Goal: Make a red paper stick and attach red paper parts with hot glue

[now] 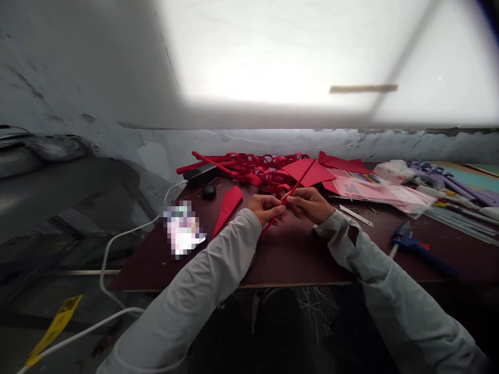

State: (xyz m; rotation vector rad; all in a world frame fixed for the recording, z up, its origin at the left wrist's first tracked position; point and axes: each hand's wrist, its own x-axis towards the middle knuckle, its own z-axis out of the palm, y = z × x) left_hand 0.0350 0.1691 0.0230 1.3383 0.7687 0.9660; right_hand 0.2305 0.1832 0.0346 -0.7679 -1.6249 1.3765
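A thin red strip [300,180], which looks like rolled or folded paper, runs slantwise between my hands above the table. My left hand [265,208] pinches it near its middle from the left. On the other side, my right hand [310,203] grips the same strip between thumb and fingers, close beside the left fingertips. Its lower end passes behind my left wrist. Just beyond my hands lie red paper sheets [307,172] and a heap of linked red paper loops [259,171]. To the left of my left hand rests a folded red paper piece [229,206].
A blue glue gun [413,242] lies at the right, near a blade [356,215]. Plastic packets [384,193] and purple rolls [448,179] crowd the right back. On the left are a black mouse-like object [208,192], a lit phone [185,231] and a white cable [106,259].
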